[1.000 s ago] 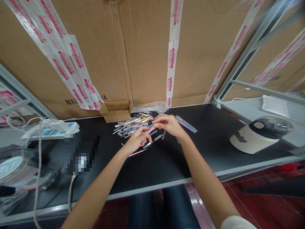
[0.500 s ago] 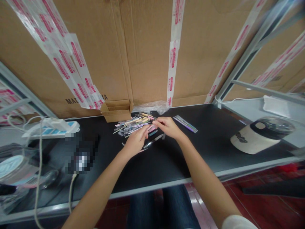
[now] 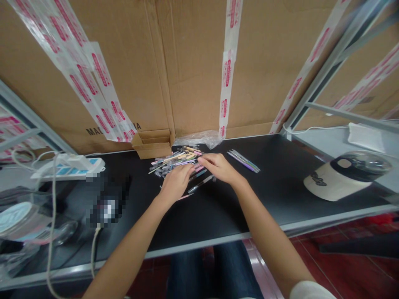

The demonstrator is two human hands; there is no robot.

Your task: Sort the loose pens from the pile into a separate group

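Observation:
A loose pile of pens and pencils (image 3: 174,160) lies on the black tabletop (image 3: 271,178). My left hand (image 3: 177,181) rests at the pile's near side, fingers closed together; what they hold, if anything, is hidden among the pens. Just to its right, my right hand (image 3: 218,167) has its fingers closed at the pile's right edge, and what is between them is too small to name. A clear pen (image 3: 200,184) lies below the hands. Several pens in a neat row (image 3: 243,161) lie farther right.
Behind the pile stand an open cardboard box (image 3: 154,145) and crumpled clear plastic (image 3: 202,138). At left are a power strip (image 3: 75,166), a pixelated device (image 3: 109,209), cables and a plastic tub (image 3: 18,220). A cream-and-black appliance (image 3: 339,176) stands at right.
My left hand has turned and lowered slightly onto the pile. The pinkish pen seen between my hands earlier is no longer clearly held up. My right hand has shifted slightly left.

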